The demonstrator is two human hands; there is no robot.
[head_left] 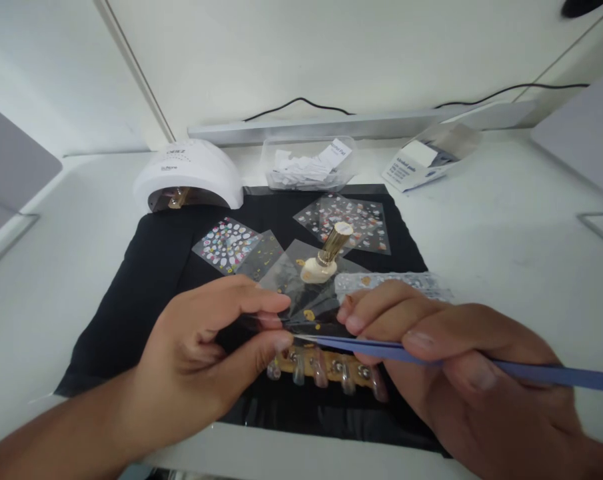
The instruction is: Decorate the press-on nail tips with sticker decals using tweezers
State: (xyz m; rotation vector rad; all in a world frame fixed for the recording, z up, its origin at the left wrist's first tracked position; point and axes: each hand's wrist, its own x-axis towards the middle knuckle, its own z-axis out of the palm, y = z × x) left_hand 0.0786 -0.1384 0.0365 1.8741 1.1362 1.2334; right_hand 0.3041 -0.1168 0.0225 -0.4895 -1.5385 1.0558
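Observation:
Between the thumb and fingers of my left hand (206, 347) is a clear nail sticker sheet (301, 313) with small gold designs. My right hand (461, 360) is closed around blue tweezers (381, 348), whose tips meet the sheet's lower edge beside my left thumb. Whether the tips grip a sticker is too small to tell. Just below them, several glossy nail tips (320, 370) sit in a row on a gold-coloured holder (306, 360). Beyond the sheet stands a cream nail polish bottle (318, 269) with a gold cap.
A white nail lamp (188, 170) stands at the back left. Behind the black mat (146, 273) are a clear tub of white packets (306, 167) and an open alcohol pad box (414, 163). More sticker sheets (226, 245) lie on the mat, with a silvery strip (386, 283) by my right fingers.

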